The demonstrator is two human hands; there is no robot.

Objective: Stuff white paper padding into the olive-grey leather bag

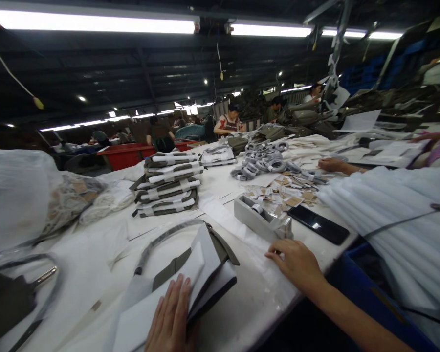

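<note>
My left hand lies with its fingers stretched flat on a white sheet wrapped round a dark olive bag. The thumb is hidden. A wrapped grey strap loops out from the bag's far side. My right hand is closed in a pinch just in front of a grey tape dispenser. Whatever sits between those fingertips, if anything, is too small to make out.
A stack of wrapped bags, coiled straps, tags and a black phone lie beyond. White foam rolls and a blue crate are at right. Another person's hand rests across the table; an olive piece lies left.
</note>
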